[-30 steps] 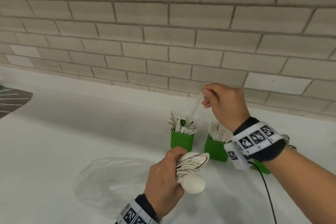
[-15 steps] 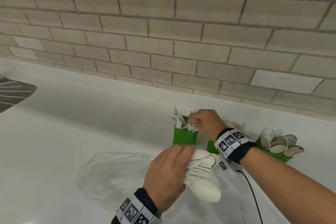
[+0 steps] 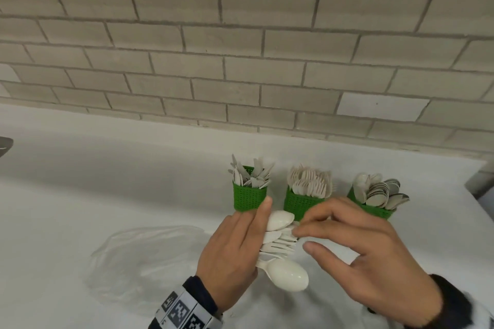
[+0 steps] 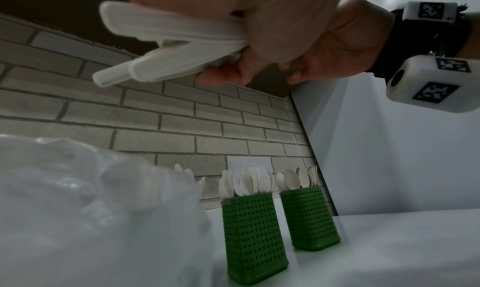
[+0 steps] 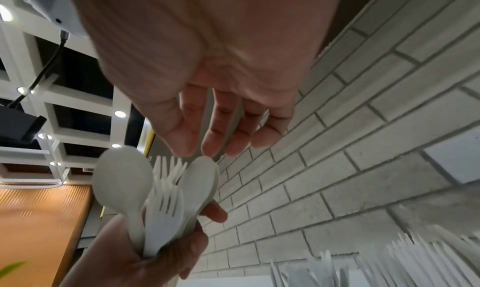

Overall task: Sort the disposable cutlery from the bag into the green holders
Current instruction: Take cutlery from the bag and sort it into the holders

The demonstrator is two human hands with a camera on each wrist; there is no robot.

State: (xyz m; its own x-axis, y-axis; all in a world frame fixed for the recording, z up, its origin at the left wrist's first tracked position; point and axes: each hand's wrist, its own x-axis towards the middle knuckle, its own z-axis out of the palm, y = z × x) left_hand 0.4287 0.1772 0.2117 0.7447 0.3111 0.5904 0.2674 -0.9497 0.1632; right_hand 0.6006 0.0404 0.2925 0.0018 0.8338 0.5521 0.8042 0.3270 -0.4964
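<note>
My left hand [image 3: 235, 246] grips a bundle of white plastic cutlery [image 3: 280, 243], spoons and forks fanned out to the right. My right hand [image 3: 302, 239] hovers over the fanned tips with straight fingers, its index fingertip touching a fork and nothing pinched. In the right wrist view the right hand's fingers [image 5: 207, 135] hang just above the bundle [image 5: 166, 199]. Behind the hands three green holders stand in a row: one with knives [image 3: 250, 198], one with forks [image 3: 300, 204], one with spoons [image 3: 375, 211]. The left wrist view shows the bundle's handles [image 4: 168, 51] sticking out of my fist.
A crumpled clear plastic bag [image 3: 139, 256] lies on the white counter [image 3: 80, 195] left of my left hand. A brick wall [image 3: 240, 75] rises close behind the holders. A dark object [image 3: 4, 145] shows at the far left edge.
My right hand lowered a knife into the left holder, let go of it and came back empty to the bundle. My left hand kept hold of the bundle.
</note>
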